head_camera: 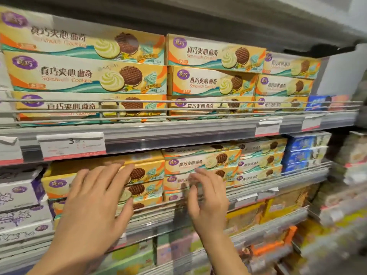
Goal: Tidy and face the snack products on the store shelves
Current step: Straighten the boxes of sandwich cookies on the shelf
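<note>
- Left hand [95, 197] lies flat with fingers spread against the front of a stack of yellow cookie boxes [147, 175] on the second shelf [139, 141], pressing, not gripping.
- Right hand [206, 197] hovers just beside it at the neighbouring stack [200, 161]; its fingers are blurred and loosely bent, and I cannot tell whether they hold anything.
- Both stacks sit behind the wire rail [258, 187], and the left one looks slightly askew beside its neighbour.
- Step in hand, as I judge it: squaring the left stack so its faces line up.
- Next move likely calls for an even push or pull, both hands steadying the boxes so none slide apart.
- Upper shelf boxes [89, 74] already face forward.
</note>
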Motion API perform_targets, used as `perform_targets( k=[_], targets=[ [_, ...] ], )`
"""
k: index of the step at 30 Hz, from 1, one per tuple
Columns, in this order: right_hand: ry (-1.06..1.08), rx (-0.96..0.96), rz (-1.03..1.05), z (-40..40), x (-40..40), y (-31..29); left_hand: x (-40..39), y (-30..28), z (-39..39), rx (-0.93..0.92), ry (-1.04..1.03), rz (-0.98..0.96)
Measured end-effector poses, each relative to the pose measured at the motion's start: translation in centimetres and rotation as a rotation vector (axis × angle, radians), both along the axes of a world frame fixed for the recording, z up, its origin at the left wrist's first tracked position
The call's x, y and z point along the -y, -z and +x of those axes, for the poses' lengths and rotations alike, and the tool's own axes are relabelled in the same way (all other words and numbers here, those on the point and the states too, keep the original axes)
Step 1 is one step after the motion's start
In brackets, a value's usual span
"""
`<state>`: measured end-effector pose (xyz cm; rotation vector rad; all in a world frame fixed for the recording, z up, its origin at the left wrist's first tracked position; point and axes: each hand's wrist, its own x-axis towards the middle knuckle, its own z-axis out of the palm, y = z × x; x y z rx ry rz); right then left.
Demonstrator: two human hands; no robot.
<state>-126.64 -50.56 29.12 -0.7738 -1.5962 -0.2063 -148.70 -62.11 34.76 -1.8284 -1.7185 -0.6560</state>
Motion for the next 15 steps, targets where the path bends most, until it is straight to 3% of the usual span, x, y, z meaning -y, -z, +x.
perform_targets(
  k=[4, 9, 15],
  targets=[
    [0.283, -0.041, -0.057, 8.5, -5.5, -2.4, -0.8, -0.1, -0.4, 0.028, 0.009, 0.029],
    [0.499, 0.306, -0.167, 14.3, -8.9, -5.6, -1.5, 0.2, -0.1, 0.105, 0.040, 0.020],
    [0.526, 0.687, -0.455, 15.6, -11.4, -8.4, -1.5, 0.4, 0.4, 0.187, 0.018, 0.009]
  ],
)
